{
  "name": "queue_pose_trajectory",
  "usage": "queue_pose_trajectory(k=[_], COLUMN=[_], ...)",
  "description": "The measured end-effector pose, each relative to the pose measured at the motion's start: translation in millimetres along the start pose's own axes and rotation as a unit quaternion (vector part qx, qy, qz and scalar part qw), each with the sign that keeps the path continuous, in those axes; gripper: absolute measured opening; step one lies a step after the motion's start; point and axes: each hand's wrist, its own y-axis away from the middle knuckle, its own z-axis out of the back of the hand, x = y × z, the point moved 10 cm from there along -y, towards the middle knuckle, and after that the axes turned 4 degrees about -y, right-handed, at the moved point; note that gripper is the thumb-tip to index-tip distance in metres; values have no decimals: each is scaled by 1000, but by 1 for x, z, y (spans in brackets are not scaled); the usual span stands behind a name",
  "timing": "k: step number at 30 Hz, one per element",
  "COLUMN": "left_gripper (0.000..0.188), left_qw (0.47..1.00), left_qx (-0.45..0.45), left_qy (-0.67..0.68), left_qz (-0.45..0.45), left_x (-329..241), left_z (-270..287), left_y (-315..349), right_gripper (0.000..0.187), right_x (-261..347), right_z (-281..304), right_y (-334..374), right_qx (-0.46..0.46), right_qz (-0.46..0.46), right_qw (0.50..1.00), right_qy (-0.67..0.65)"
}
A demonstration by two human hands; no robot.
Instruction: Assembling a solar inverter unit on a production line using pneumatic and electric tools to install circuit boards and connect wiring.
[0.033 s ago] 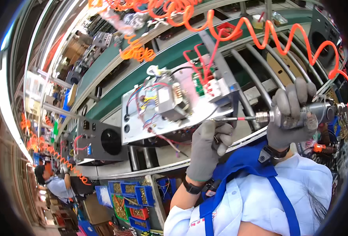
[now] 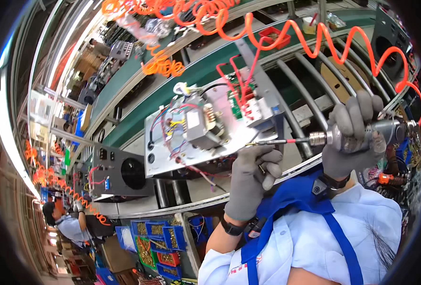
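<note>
Nothing has moved since earlier: right hand [image 2: 350, 135] grip wraps the pneumatic screwdriver [image 2: 362, 134], left hand [image 2: 254, 178] pinches its bit at the open metal chassis [image 2: 205, 130] on the conveyor's near edge; chassis seems heavy, stiff, sharp-edged, wiring fragile

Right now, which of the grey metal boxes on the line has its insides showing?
The open chassis by the left hand, with a transformer and coloured wires showing. The closed grey box farther left shows only a round black opening.

matt knit gloves [image 2: 253, 185], shiny metal screwdriver [image 2: 362, 135]
</note>
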Motion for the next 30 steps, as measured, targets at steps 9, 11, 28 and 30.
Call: queue_pose_trajectory(k=[9, 11, 28, 30], left_gripper=[61, 67, 76, 77], left_qw=[944, 949, 921, 920], left_qx=[-201, -170, 25, 15], left_qy=[-241, -240, -386, -390], left_qz=[-103, -115, -36, -37], left_x=[-5, -4, -41, -41], left_z=[51, 54, 17, 18], left_y=[-43, -63, -120, -120], right_gripper=[53, 51, 30, 30], right_x=[31, 35, -12, -16], right_z=[66, 85, 206, 211], right_y=[-88, -89, -19, -15], right_qx=[-57, -76, -247, -275], right_qz=[27, 28, -19, -30], right_qw=[969, 976, 967, 959], right_qy=[-238, -204, 53, 61])
